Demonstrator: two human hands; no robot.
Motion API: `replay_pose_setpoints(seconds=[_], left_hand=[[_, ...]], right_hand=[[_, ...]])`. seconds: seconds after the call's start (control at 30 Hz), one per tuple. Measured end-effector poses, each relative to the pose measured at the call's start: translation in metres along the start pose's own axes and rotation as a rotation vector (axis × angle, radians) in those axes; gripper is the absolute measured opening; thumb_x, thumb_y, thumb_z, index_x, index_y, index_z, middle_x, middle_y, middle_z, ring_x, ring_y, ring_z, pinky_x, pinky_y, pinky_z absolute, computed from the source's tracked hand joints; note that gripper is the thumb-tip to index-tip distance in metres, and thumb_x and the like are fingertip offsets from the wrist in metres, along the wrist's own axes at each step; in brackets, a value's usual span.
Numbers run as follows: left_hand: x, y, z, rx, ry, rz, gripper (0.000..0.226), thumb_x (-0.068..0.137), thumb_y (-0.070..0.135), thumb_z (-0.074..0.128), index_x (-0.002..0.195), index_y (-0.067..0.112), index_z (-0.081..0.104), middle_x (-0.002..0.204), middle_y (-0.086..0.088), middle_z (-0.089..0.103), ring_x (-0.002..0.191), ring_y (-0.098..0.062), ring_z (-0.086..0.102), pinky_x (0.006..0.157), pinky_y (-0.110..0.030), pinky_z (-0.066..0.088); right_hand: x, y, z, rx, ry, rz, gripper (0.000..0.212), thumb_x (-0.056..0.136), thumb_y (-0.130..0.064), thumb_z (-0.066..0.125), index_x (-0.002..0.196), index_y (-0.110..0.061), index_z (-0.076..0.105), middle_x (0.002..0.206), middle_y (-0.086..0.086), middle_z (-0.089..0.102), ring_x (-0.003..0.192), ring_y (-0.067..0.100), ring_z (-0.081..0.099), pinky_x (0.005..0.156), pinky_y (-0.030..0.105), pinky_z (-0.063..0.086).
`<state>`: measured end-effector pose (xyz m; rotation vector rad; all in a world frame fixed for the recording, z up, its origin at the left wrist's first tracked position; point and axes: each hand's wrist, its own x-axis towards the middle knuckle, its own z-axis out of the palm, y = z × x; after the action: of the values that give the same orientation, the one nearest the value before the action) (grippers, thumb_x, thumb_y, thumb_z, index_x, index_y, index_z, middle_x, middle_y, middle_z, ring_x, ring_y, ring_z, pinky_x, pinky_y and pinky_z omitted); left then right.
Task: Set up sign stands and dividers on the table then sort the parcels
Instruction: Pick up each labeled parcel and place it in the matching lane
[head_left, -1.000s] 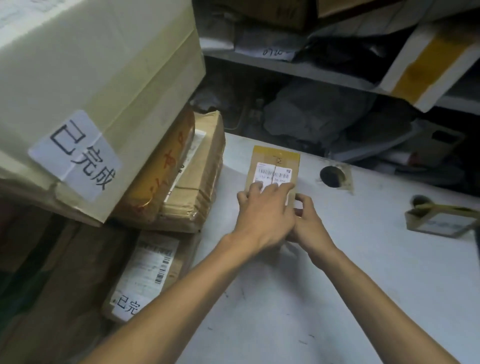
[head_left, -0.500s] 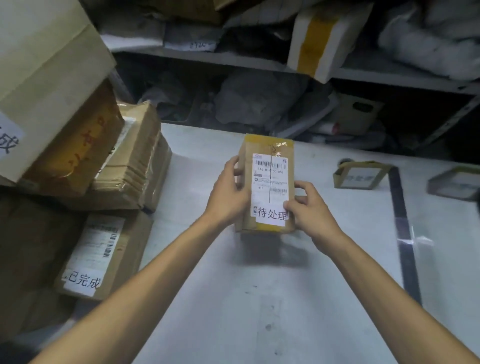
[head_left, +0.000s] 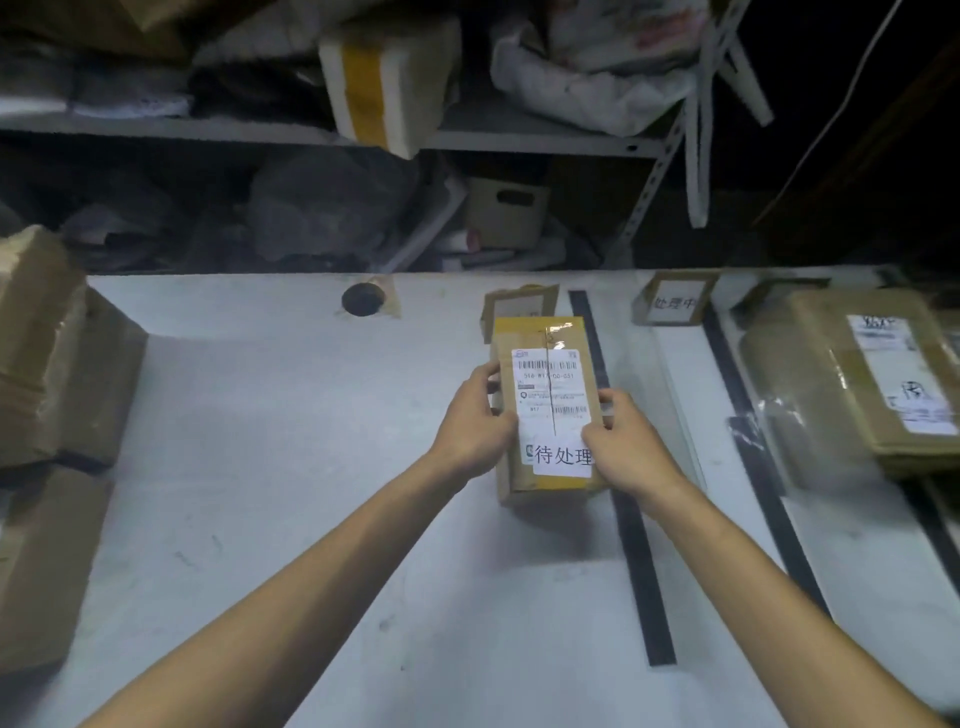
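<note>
**A:** Parcel (head_left: 545, 410) front and centre: a small brown carton, yellow tape at both ends, a white shipping label on top and a sticker reading 待处理 at its near end.

**B:** And both hands are on it. The left hand (head_left: 470, 431) grips the left edge, thumb up on the top face beside the label. The right hand (head_left: 628, 447) clasps the right edge, fingers curled onto the top.

**A:** Position?

**B:** Over the white table (head_left: 291, 467), and its right side overlaps the nearer black divider strip (head_left: 641, 571). I can't tell whether the underside touches the table.

**A:** Just behind its far end stands a cardboard sign stand (head_left: 511, 306), partly hidden, with writing too small to read.

**B:** Across that strip there's a second sign stand (head_left: 672, 301) marked 处理中, near the table's far edge. Right of it runs another divider strip (head_left: 763, 467).

**A:** Beyond that strip, a larger parcel (head_left: 857, 374) lies flat, label up, with clear film around it.

**B:** Far left, brown boxes (head_left: 47, 353) are stacked along the table's side. There's a round hole (head_left: 362, 300) in the tabletop near the far edge.

**A:** On the shelf (head_left: 519, 137) behind, a white foam box (head_left: 389, 78) banded in yellow tape hangs over the lip.
</note>
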<state>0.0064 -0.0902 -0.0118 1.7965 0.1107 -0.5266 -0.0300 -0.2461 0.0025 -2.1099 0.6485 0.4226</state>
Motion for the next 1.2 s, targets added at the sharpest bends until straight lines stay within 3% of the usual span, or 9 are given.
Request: replay_pose_setpoints(seconds=[0.17, 0.27, 0.47, 0.53, 0.63, 0.7, 0.93, 1.07, 1.2], left_hand=[[0.017, -0.003, 0.033, 0.007, -0.008, 0.012, 0.057, 0.095, 0.009, 0.058, 0.146, 0.020, 0.036, 0.142, -0.005, 0.051, 0.121, -0.025, 0.057, 0.095, -0.044, 0.054], [0.023, -0.003, 0.040, 0.023, 0.005, 0.037, 0.055, 0.096, 0.009, 0.056, 0.146, 0.021, 0.037, 0.142, -0.003, 0.051, 0.121, -0.025, 0.057, 0.094, -0.043, 0.054], [0.020, -0.007, 0.041, 0.061, -0.003, 0.027, 0.057, 0.096, 0.013, 0.056, 0.148, 0.021, 0.032, 0.143, -0.004, 0.049, 0.122, -0.024, 0.056, 0.093, -0.039, 0.055], [0.015, -0.008, 0.042, 0.096, -0.005, 0.011, 0.057, 0.098, 0.016, 0.054, 0.149, 0.020, 0.028, 0.146, -0.005, 0.046, 0.128, -0.023, 0.051, 0.094, -0.037, 0.051], [0.008, -0.002, 0.035, 0.142, 0.022, -0.001, 0.058, 0.100, 0.022, 0.050, 0.151, 0.019, 0.024, 0.152, -0.006, 0.038, 0.135, -0.023, 0.043, 0.098, -0.034, 0.043], [0.003, 0.006, 0.023, 0.164, 0.042, -0.003, 0.056, 0.101, 0.023, 0.047, 0.152, 0.021, 0.024, 0.154, -0.006, 0.035, 0.134, -0.023, 0.043, 0.101, -0.035, 0.041], [-0.054, 0.018, -0.077, 0.203, 0.102, 0.104, 0.033, 0.098, 0.018, 0.046, 0.129, 0.023, 0.057, 0.129, 0.000, 0.059, 0.109, -0.012, 0.059, 0.093, -0.032, 0.050], [-0.106, 0.006, -0.153, 0.272, 0.224, 0.114, 0.025, 0.097, 0.017, 0.046, 0.113, 0.028, 0.061, 0.117, 0.006, 0.066, 0.102, -0.008, 0.061, 0.083, -0.026, 0.047], [-0.153, -0.014, -0.227, 0.266, 0.368, 0.121, 0.023, 0.096, 0.019, 0.048, 0.112, 0.021, 0.065, 0.106, 0.009, 0.066, 0.097, -0.011, 0.061, 0.078, -0.027, 0.045]], right_hand=[[0.022, 0.011, -0.012, -0.096, 0.065, 0.021, 0.036, 0.097, -0.010, 0.043, 0.133, -0.016, 0.042, 0.117, 0.005, 0.063, 0.090, 0.023, 0.058, 0.063, 0.029, 0.045], [0.030, 0.013, -0.018, -0.117, 0.069, 0.010, 0.036, 0.098, -0.010, 0.044, 0.134, -0.015, 0.042, 0.124, 0.006, 0.062, 0.091, 0.022, 0.055, 0.067, 0.029, 0.043], [0.029, 0.018, -0.020, -0.103, 0.023, -0.020, 0.040, 0.099, -0.013, 0.044, 0.138, -0.015, 0.037, 0.128, 0.006, 0.062, 0.087, 0.018, 0.058, 0.052, 0.020, 0.038], [0.024, 0.016, -0.019, -0.109, 0.039, -0.057, 0.042, 0.099, -0.016, 0.047, 0.139, -0.015, 0.037, 0.134, 0.008, 0.056, 0.098, 0.021, 0.058, 0.058, 0.019, 0.041], [0.014, 0.006, -0.020, -0.178, 0.110, -0.174, 0.052, 0.096, -0.018, 0.052, 0.145, -0.017, 0.036, 0.142, 0.009, 0.046, 0.126, 0.027, 0.045, 0.094, 0.032, 0.044], [0.006, -0.008, -0.021, -0.198, 0.119, -0.253, 0.053, 0.096, -0.020, 0.052, 0.147, -0.018, 0.037, 0.145, 0.006, 0.045, 0.133, 0.026, 0.038, 0.108, 0.038, 0.038], [-0.026, -0.089, 0.028, -0.148, -0.131, -0.475, 0.036, 0.101, -0.034, 0.049, 0.136, -0.025, 0.052, 0.144, -0.003, 0.051, 0.130, 0.016, 0.047, 0.096, 0.028, 0.038], [-0.058, -0.149, 0.092, -0.229, -0.328, -0.616, 0.035, 0.100, -0.039, 0.049, 0.132, -0.024, 0.057, 0.138, -0.002, 0.057, 0.123, 0.015, 0.053, 0.093, 0.028, 0.042], [-0.101, -0.202, 0.159, -0.267, -0.473, -0.720, 0.036, 0.101, -0.037, 0.050, 0.129, -0.018, 0.061, 0.133, 0.000, 0.061, 0.121, 0.016, 0.055, 0.094, 0.029, 0.044]])
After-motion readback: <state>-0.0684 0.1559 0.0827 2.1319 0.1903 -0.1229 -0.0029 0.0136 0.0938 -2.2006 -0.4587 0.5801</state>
